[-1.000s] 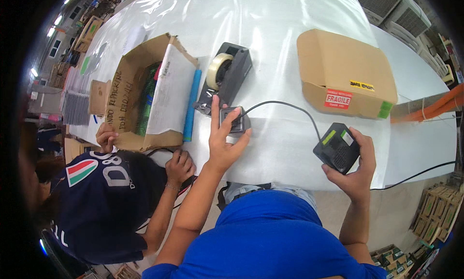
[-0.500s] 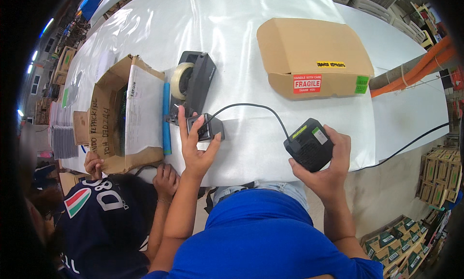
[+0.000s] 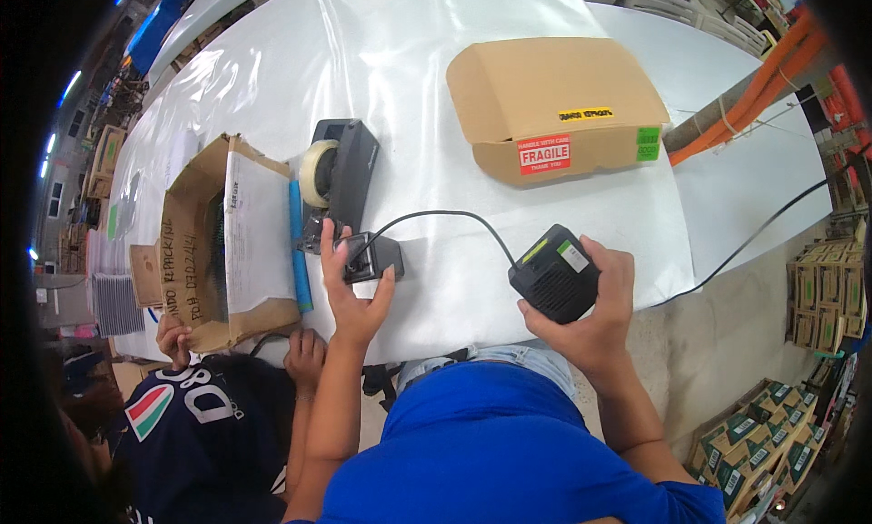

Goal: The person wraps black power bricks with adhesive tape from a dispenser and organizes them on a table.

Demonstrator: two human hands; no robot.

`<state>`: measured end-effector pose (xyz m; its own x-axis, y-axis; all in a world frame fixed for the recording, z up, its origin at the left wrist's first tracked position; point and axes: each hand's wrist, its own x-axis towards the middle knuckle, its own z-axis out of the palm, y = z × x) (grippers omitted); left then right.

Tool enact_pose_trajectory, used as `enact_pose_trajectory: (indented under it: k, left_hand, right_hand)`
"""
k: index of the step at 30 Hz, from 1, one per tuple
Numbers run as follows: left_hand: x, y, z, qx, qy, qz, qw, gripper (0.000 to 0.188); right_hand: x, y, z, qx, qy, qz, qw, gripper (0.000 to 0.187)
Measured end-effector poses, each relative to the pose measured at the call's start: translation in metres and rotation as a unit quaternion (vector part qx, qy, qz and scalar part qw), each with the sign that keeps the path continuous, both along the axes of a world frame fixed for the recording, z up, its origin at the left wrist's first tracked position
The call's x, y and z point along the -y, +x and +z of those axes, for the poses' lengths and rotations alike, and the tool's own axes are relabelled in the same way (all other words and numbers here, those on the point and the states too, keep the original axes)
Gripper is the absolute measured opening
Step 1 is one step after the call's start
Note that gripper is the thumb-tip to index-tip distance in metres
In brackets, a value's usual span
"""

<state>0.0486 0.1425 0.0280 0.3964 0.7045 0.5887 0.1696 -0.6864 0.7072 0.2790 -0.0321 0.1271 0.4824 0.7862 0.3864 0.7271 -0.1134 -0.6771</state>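
Note:
My right hand grips a black boxy device with ribbed vents, a white label and a yellow-green strip, raised over the table's front edge. A black cable arcs from it to a smaller black block on the table. Beside that block is my left hand, fingers stretched and spread, with the thumb across its near corner and the index finger at its left side. Whether those fingers press on it, I cannot tell. A black tape dispenser with a roll of tape stands just beyond.
At left, a co-worker's hands are by an open cardboard box; a blue roll lies along it. A brown carton with labels sits at the far right. An orange-wrapped pole crosses the right side; stacked cartons stand below.
The view has shifted, so most table items appear further left and the near ones slightly lower. My right hand keeps hold of the black device; the left stays spread by the smaller block.

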Motion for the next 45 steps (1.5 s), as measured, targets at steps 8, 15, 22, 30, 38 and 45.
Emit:
enact_pose_trajectory:
  k: [8,15,22,30,38,45]
  left_hand:
    - [0.013,0.005,-0.011,0.027,-0.001,0.050,0.998,0.067]
    - [0.010,0.003,-0.001,0.031,-0.001,0.028,0.999,0.065]
    - [0.010,0.001,-0.006,0.027,0.010,0.016,0.999,0.063]
    - [0.011,-0.002,-0.010,0.040,-0.011,0.018,0.999,0.063]
    - [0.007,-0.007,-0.011,0.005,0.063,0.037,0.997,0.064]
    - [0.008,-0.002,-0.007,0.038,0.023,-0.006,0.999,0.065]
  right_hand:
    - [0.007,-0.003,0.000,0.001,0.001,-0.023,1.000,0.079]
    - [0.009,-0.006,-0.002,0.003,0.017,-0.047,0.999,0.078]
    - [0.011,-0.009,0.000,0.001,0.020,-0.059,0.998,0.077]
    - [0.012,-0.012,-0.004,-0.030,-0.003,-0.053,0.998,0.077]
    - [0.014,-0.011,0.002,0.018,0.005,-0.055,0.998,0.076]
    - [0.016,-0.010,0.001,-0.003,0.013,-0.064,0.998,0.077]
